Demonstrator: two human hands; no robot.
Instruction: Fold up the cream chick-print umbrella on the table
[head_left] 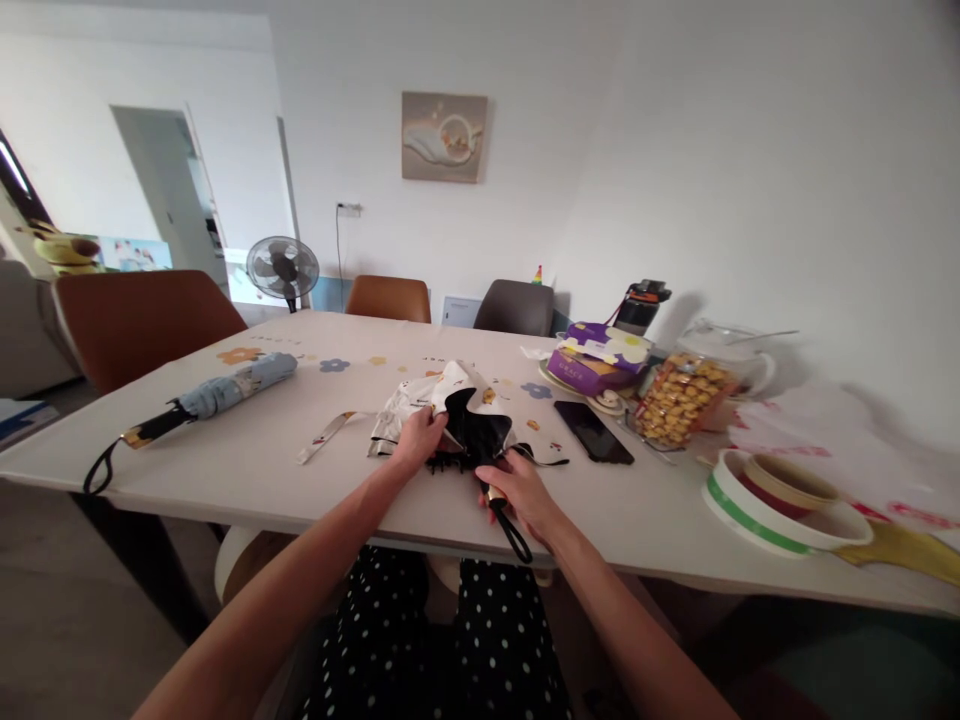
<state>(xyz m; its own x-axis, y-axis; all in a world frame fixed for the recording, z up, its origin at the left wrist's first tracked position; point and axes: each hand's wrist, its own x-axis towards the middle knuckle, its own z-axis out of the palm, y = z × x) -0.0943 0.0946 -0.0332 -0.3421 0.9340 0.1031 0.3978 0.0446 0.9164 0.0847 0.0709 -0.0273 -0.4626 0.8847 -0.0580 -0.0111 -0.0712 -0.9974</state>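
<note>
A white patterned umbrella (466,385) with a black lining lies loosely bunched on the table in front of me. My left hand (421,438) pinches a fold of its fabric on the left side. Around the dark handle, which has a gold-coloured band (495,493), the fingers of my right hand (523,490) are closed. A black wrist loop (514,535) hangs from the handle over the table's front edge. The umbrella's white closing strap (326,435) stretches out to the left. Farther left lies a rolled-up light blue umbrella (236,388), its handle toward me.
Right of the umbrella lies a black phone (594,432). Behind it are a purple tissue pack (596,362), a dark bottle (639,308) and a bag of round snacks (682,400). Tape rolls (780,505) sit near the right edge. Chairs (388,298) line the table's (270,490) far side.
</note>
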